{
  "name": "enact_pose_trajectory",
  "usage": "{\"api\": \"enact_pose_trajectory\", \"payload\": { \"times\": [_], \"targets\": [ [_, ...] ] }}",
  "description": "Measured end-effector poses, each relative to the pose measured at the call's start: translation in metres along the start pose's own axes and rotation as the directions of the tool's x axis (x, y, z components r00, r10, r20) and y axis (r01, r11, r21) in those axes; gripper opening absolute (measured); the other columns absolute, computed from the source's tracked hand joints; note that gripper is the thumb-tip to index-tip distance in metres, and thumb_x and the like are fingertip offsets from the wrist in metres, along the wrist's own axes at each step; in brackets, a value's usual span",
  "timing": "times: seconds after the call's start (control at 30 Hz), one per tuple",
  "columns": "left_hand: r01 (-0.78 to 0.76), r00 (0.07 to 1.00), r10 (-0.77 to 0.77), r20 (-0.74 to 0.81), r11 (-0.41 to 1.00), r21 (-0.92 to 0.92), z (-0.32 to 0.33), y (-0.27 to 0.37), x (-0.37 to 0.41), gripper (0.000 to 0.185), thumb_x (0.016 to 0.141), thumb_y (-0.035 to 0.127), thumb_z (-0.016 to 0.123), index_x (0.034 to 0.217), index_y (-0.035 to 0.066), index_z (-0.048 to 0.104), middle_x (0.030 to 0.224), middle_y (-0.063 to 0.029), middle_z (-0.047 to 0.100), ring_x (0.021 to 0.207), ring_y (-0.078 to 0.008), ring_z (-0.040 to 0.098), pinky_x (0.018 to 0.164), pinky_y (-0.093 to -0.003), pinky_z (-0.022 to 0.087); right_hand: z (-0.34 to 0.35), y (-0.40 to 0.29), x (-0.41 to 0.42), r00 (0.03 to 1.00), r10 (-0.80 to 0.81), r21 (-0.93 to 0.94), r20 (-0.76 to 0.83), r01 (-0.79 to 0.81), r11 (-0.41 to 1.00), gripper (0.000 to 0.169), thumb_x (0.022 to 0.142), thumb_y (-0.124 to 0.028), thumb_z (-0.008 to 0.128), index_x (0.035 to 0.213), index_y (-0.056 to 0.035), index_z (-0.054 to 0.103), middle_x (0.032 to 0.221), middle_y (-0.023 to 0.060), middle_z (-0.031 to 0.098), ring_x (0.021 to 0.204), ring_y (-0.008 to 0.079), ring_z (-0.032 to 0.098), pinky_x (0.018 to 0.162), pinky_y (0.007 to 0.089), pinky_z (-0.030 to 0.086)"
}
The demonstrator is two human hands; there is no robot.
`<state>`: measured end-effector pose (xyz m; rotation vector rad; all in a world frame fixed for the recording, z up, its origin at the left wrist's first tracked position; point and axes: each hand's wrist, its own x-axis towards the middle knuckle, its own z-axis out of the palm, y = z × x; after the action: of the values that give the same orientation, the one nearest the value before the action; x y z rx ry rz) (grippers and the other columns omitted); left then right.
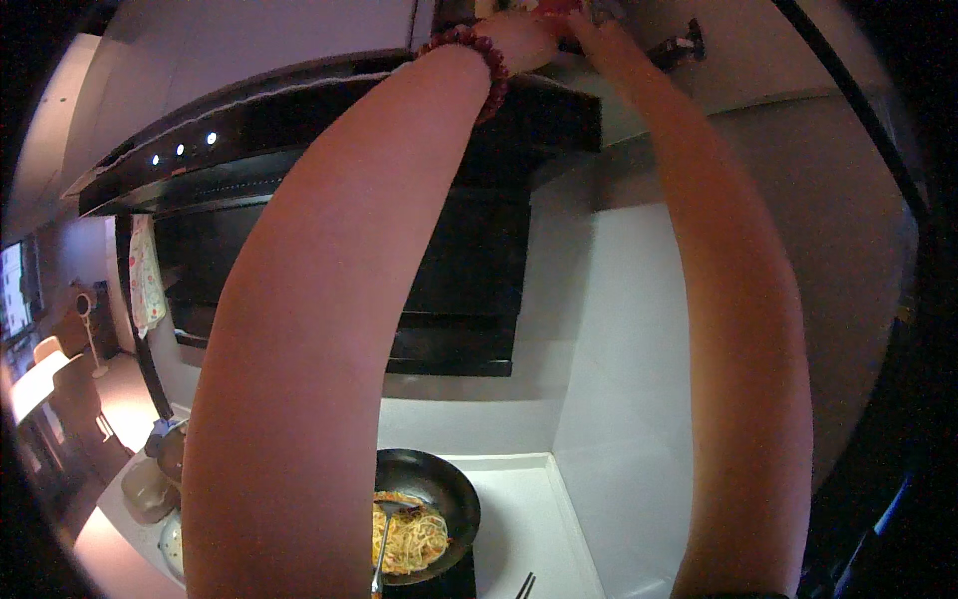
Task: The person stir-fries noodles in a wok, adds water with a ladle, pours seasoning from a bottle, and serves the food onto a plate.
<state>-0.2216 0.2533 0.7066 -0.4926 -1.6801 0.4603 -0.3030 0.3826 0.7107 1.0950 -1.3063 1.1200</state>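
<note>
Both my arms reach up to the top edge of the view, above a black range hood [554,120]. My left hand [528,39], with a dark red bead bracelet [490,71] at its wrist, is beside a red item [557,7]. My right hand [591,28] is close to the same item from the other side. The fingers are dim and partly cut off, so their grip is unclear. Far below, a black wok [460,494] contains noodles [419,540]. A metal spatula [384,535] rests in them, partly behind my left forearm.
Chopsticks [526,585] lie on the white counter [516,509] right of the wok. Bowls [146,490] stand at the left. What looks like a cabinet hinge [677,49] juts out near my right hand. A patterned cloth [146,277] hangs left, before a lit room.
</note>
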Motion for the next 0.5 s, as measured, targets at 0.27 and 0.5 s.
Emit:
{"api": "enact_pose_trajectory", "payload": {
  "times": [0.27,0.5],
  "targets": [
    [0.092,0.996,-0.093,0.015,0.994,0.062,-0.001,-0.007,0.001,0.025,0.085,0.017,0.051,0.105,0.002,0.056,0.094,-0.0166,0.060,0.084,-0.0246,0.057,0.081,-0.0356,0.045,0.011,0.010,-0.003,0.993,-0.035,-0.023,-0.114,0.032,0.999,0.058,0.081,-0.041,0.058,0.121,-0.0013,0.043,0.112,0.0158,0.052,0.100,0.0247,0.052,0.086,0.0368,0.042],
    [0.183,0.980,-0.196,0.034,0.954,0.236,-0.010,-0.012,-0.008,0.029,0.087,0.020,0.049,0.110,0.002,0.053,0.098,-0.0192,0.059,0.085,-0.0268,0.058,0.083,-0.0366,0.044,0.000,0.007,-0.010,0.985,-0.047,-0.028,-0.163,0.043,0.999,0.060,0.082,-0.044,0.055,0.121,-0.0002,0.042,0.113,0.0166,0.051,0.101,0.0253,0.052,0.086,0.0371,0.041]
  ]
}}
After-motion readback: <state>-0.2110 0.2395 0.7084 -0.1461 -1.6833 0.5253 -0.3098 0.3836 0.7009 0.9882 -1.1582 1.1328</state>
